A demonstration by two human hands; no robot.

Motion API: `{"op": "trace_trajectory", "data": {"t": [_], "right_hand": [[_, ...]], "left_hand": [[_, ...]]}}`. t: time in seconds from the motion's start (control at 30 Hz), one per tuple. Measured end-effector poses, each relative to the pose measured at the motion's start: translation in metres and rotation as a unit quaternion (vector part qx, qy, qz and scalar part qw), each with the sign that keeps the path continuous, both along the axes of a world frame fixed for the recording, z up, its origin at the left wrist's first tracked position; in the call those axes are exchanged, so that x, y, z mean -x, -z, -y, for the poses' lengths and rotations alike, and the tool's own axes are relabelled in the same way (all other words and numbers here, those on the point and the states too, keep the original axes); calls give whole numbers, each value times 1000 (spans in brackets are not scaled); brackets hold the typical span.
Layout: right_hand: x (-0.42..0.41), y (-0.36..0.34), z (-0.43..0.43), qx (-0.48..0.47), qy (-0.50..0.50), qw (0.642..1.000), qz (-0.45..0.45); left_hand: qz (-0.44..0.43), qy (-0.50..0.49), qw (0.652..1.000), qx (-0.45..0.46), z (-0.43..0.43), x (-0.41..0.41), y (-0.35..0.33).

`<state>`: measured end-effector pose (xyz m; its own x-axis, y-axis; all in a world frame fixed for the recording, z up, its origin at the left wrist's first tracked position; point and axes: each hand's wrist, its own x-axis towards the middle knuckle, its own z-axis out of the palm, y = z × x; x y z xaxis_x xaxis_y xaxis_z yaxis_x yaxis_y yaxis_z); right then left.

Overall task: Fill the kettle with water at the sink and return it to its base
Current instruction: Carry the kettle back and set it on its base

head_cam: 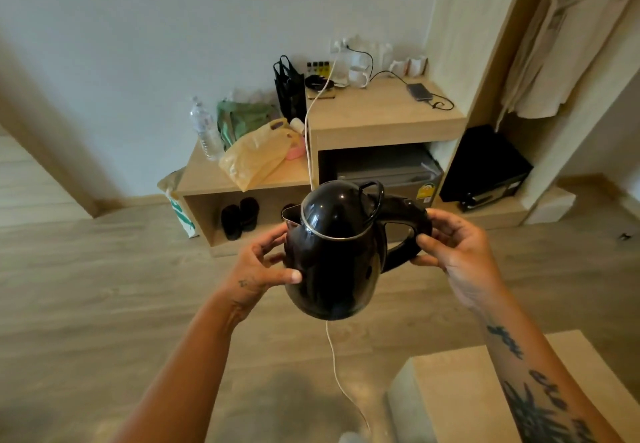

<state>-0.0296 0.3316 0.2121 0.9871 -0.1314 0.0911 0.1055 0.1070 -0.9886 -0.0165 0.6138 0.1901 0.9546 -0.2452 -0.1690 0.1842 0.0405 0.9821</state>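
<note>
1 kettle (336, 259) btwn L grip (265, 264) & R grip (455, 248)

The kettle (332, 262) is glossy black plastic, smooth enough to catch bright reflections, with a thin shiny metal band (341, 235) round its rim. The floor (104, 287) is pale wood-grain planking with a low sheen. The shelf unit (381, 113) is light wood-look board, matt and smooth. On it sit a thin, crinkled, translucent yellow plastic bag (252, 157), a clear ribbed plastic bottle (206, 131) and glossy white mugs (358, 75). A black bag (289, 89) looks like matt cloth. A beige cloth garment (571, 44) hangs creased. The wall (173, 27) is matt.
</note>
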Motion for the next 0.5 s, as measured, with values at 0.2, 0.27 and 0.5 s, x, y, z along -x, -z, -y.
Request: {"op": "trace_trajectory", "data": {"t": [0.2,0.27,0.5], "right_hand": [[-63,2,48,11,32,999,-3],[-78,5,63,10,49,999,-7],[-130,11,103,-5,116,993,-14]], "left_hand": [[-5,26,1000,-11,51,-81,-6],[-13,30,999,-13,66,-106,-5],[-6,121,992,-21,118,-210,3]]}}
